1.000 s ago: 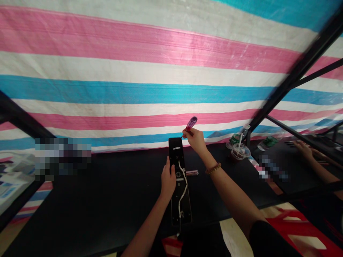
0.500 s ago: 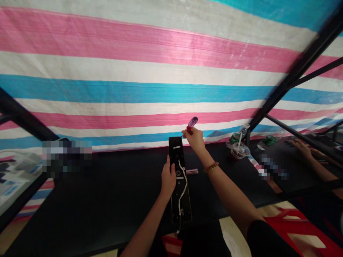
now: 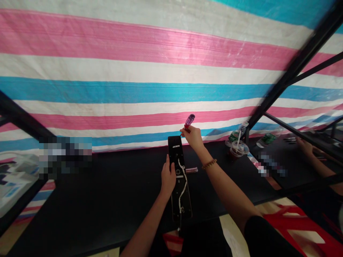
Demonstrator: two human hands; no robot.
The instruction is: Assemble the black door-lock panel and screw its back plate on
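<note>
A long black panel (image 3: 175, 194), much like the back of a door lock, lies lengthwise before me on the black table. A white cable (image 3: 183, 191) runs down its face and hangs past its near end. My left hand (image 3: 168, 178) grips the panel's left edge, thumb on the face and index finger stretched along the side. In my right hand (image 3: 194, 137) is a screwdriver (image 3: 190, 120) with a clear purple handle and red collar. Its tilted shank points down at the panel's upper right corner; whether the tip touches a screw I cannot tell.
A pinkish clear stick-like item (image 3: 192, 170) lies right of the panel. Farther right stand a plastic cup with a straw (image 3: 239, 149) and a bottle (image 3: 243, 128). Another person's hand (image 3: 305, 147) is at the neighbouring table. A black frame post (image 3: 278, 84) slants up there.
My right hand and the screwdriver have shifted slightly left and up, and the handle has tilted a little. My left hand still holds the panel in the same place.
</note>
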